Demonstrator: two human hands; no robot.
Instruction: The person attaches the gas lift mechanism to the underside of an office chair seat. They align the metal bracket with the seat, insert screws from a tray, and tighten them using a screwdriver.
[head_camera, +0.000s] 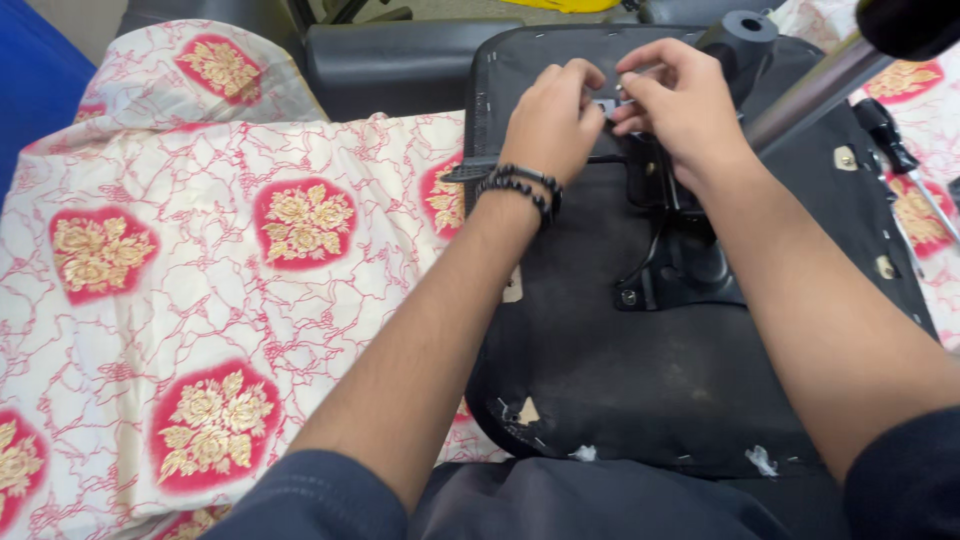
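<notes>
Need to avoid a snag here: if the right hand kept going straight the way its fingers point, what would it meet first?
The right hand points left, toward the left hand. Its fingertips pinch a small pale part between them, so it would likely meet the left hand's fingers at once, though depth is hard to judge.

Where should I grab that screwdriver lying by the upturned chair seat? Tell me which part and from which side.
Probably the black handle, coming from above on the right hand side. The screwdriver lies flat on the patterned cloth, its handle thick, its thin metal shaft offering poor hold.
</notes>
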